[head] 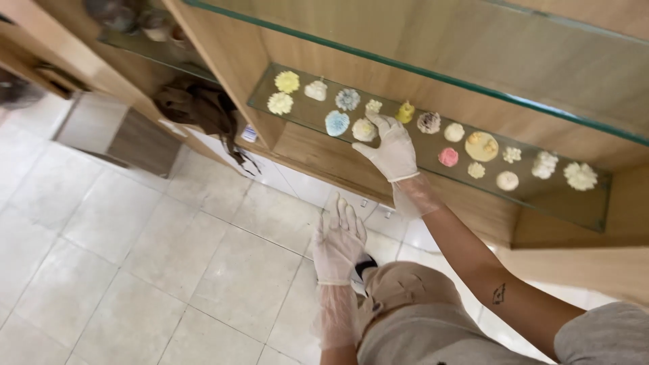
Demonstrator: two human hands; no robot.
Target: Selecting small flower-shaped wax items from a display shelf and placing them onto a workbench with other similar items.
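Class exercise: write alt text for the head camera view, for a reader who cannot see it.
A person's gloved right hand reaches onto a glass shelf in a wooden cabinet, touching a pale yellow flower-shaped piece among many small pastel ones. The gloved left hand hangs open, empty, above a pale tiled floor.

A small white label with blue and red print (249, 133) on the cabinet's wooden edge

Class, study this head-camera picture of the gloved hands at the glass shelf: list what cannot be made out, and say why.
- Right hand: its fingertips cover part of the pale yellow piece, so whether it grips it is unclear.
- Items on the upper-left shelf: blurred and cut off by the top edge.
- Dark brown bundle: too blurred to identify.
- Left hand: only its back shows; the palm is hidden.
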